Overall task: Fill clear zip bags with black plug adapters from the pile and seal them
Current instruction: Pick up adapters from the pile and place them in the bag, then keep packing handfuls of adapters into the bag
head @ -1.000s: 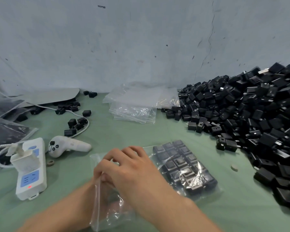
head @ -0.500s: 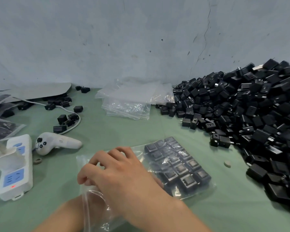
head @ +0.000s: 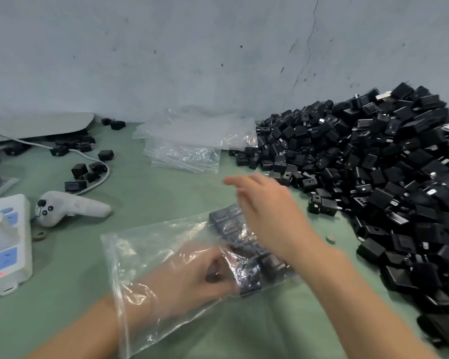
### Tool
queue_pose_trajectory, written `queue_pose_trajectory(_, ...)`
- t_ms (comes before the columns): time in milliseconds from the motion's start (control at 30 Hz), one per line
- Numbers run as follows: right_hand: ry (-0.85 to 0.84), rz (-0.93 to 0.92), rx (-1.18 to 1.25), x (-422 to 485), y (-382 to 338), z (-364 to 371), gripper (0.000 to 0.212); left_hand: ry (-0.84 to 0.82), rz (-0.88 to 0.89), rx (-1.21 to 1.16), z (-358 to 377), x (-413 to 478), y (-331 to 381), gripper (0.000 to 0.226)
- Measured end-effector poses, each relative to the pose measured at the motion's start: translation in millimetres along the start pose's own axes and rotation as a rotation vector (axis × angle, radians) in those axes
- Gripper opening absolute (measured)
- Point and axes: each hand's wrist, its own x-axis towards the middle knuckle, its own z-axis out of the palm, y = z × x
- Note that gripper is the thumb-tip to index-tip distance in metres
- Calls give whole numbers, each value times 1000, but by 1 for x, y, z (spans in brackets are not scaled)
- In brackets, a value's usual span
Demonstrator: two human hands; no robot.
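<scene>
Clear zip bag (head: pixel 145 255) lies near the worktop (head: pixel 153 198) front edge; my left hand (head: pixel 189 278) is inside it, fingers (head: pixel 226 283) curled round black adapters (head: pixel 257 270). My right hand (head: pixel 267 211) hovers slack-fingered and empty beside the pile (head: pixel 373 164).

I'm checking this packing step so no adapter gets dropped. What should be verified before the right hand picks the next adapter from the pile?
1. Bag open: ok; the left hand is inside the bag past the wrist.
2. Right hand free: ok; fingers loose, nothing held, though blurred.
3. Pile in reach: ok; it starts just beyond the right hand.
4. Room in the bag: ok; the adapters fill only the end away from its mouth.
5. Left hand's grip on an adapter: cannot tell; glare hides the fingers.
6. Zip sealed: not ok; not yet closed.
</scene>
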Motion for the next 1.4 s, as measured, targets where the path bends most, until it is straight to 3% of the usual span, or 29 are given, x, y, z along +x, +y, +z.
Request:
queue_pose_trajectory(167,-27,249,71,-15,55,-6,35,77,6,129,5,6,-2,31)
queue_pose_trajectory(333,-118,169,55,-19,53,7,40,151,28,199,11,15,3,42)
queue_pose_trajectory(433,-238,105,-51,-19,46,17,51,159,40,188,9,14,6,35)
queue_pose_trajectory(633,-314,94,-109,-22,42,37,53,76,-136,-313,-22,9,-20,4)
queue_pose_trajectory(767,-275,154,-104,-22,37,43,50,203,-371,-677,-76,-13,-64,49)
queue_pose_trajectory(867,-238,226,-96,-24,26,48,49,362,-613,-969,-100,-26,-90,34)
queue_pose_trajectory(967,-249,278,-92,-26,16,50,52,480,-711,-1155,-106,-31,-95,34)
queue_pose_trajectory(1033,-281,298,-42,-24,13,44,57,570,-722,-1033,-106,-28,-91,27)
queue_pose_trajectory(1100,-246,335,43,-21,16,33,58,704,-722,-728,-104,-23,-84,20)
queue_pose_trajectory(1200,-147,399,84,-22,28,16,53,818,-528,-279,-101,-18,-57,19)
queue_pose_trajectory(1300,-146,509,98,-30,45,1,47,706,-270,-152,-82,-1,-14,21)
queue_pose_trajectory(1400,-134,614,130,-34,64,-13,44,496,-122,-85,-44,30,21,31)
